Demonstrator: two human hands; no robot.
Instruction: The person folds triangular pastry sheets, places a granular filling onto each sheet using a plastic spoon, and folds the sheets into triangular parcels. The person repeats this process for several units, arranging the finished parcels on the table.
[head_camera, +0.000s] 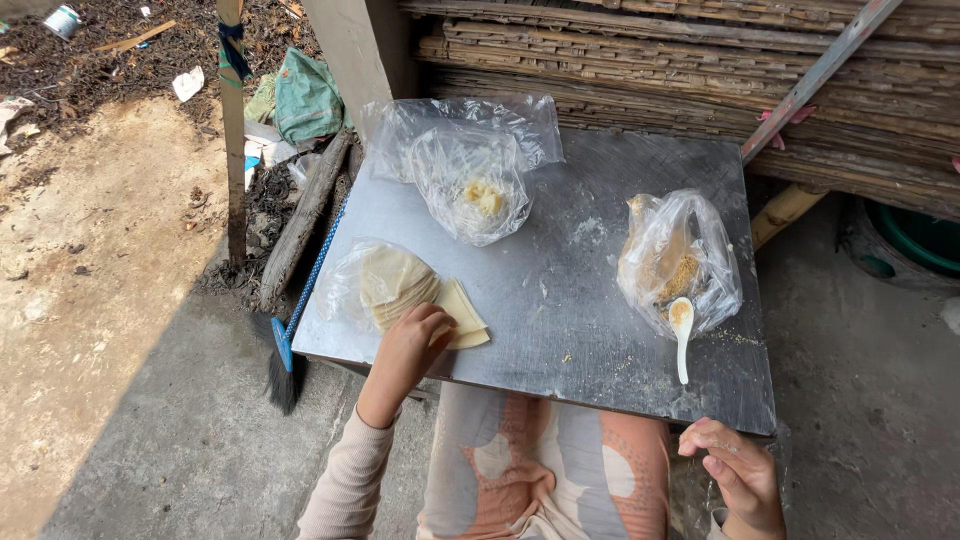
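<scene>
Down on the gray metal tabletop (560, 300), the left hand (412, 345) rests with bent fingers on a stack of thin yellow dough sheets (420, 297) near the front left corner, touching the top sheet, and the stack half sticks out of a clear plastic bag (345, 285). Off the front right edge, the right hand (738, 468) hangs loosely curled and holds nothing. A white spoon (682, 335) lies just beside a bag of crumbly filling (678, 262) on the right, and another clear bag with a yellow lump (472, 190) sits at the back.
</scene>
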